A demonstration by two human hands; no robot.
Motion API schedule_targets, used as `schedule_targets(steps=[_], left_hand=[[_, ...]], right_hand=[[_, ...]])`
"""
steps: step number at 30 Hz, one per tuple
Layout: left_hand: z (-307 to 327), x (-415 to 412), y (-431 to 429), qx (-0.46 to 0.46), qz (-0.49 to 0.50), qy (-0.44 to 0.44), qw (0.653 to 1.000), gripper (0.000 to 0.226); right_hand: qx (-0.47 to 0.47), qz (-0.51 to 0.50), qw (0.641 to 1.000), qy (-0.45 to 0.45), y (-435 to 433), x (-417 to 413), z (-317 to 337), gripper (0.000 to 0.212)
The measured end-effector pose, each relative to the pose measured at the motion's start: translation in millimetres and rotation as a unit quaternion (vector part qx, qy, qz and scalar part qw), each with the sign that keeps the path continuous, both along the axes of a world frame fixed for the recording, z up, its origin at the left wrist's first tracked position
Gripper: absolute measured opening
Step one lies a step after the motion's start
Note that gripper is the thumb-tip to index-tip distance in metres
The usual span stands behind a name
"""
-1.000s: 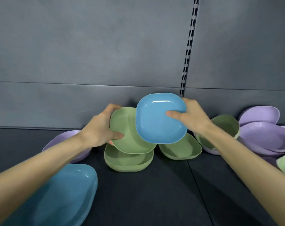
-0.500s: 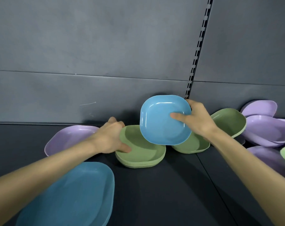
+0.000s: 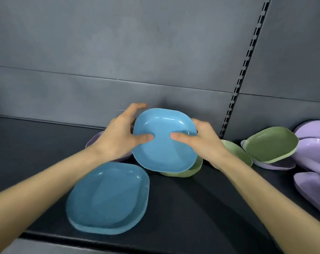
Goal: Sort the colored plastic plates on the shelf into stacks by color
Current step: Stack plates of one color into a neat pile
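Observation:
A light blue plate [image 3: 164,153] is held tilted above the shelf by both hands. My left hand [image 3: 120,136] grips its left rim, thumb on the inside. My right hand [image 3: 201,142] grips its right rim, thumb likewise pressed on the inner face. Below and to the left lies a stack of blue plates [image 3: 107,198] near the shelf's front edge. A green stack [image 3: 188,171] sits mostly hidden under the held plate.
A purple plate [image 3: 93,142] lies behind my left wrist. Further green plates [image 3: 271,143] and several purple plates [image 3: 313,147] crowd the right side. The grey back panel has a slotted upright [image 3: 247,66]. The dark shelf [image 3: 183,208] has a front lip at the bottom.
My left hand let go of the green plate, now on the green stack, and moved up to grip the blue plate's left rim. The view shifted, bringing the blue stack further in.

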State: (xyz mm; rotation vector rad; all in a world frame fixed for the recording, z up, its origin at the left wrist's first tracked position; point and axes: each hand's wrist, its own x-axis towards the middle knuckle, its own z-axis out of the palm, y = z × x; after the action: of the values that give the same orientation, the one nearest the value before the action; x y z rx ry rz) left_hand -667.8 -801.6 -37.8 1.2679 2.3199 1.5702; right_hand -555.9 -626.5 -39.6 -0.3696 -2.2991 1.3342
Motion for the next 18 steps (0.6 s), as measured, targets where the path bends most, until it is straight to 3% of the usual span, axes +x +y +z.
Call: schedule_targets(steps=[4,8,18], left_hand=[[-3,-5,-43,-0.021,-0.003,-0.012,1.0,0.051],[-10,-12,-78,-0.072,0.012,0.006,0.997,0.059],[-30,-15,-112,-0.154,-0.051,0.064,0.985,0.046]], right_hand=[[0.033,0.032,0.996,-0.071,-34,2,-3,0.039],[0.016,0.043,0.995,-0.084,-72,5,-8,0.051],[0.181,-0.056,0.972,-0.14,-114,16,-31,0.053]])
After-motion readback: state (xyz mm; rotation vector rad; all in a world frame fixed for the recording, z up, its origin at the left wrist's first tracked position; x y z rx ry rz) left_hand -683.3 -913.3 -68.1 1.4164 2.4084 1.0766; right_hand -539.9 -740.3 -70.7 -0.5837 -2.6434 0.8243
